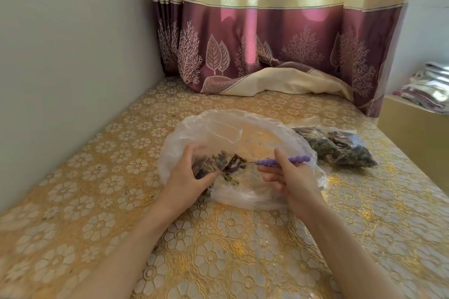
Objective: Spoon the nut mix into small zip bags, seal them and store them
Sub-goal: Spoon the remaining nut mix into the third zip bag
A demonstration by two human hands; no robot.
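The left hand grips a small zip bag of nut mix, fingers curled around its mouth, over the large clear bag on the table; the right hand pinches the purple-handled spoon, its bowl at the opening; filled bags lie just beside, to the right. Risk: a slack mouth or tilted spoon would likely spill mix outside the bag; overfilling could foul the seal.
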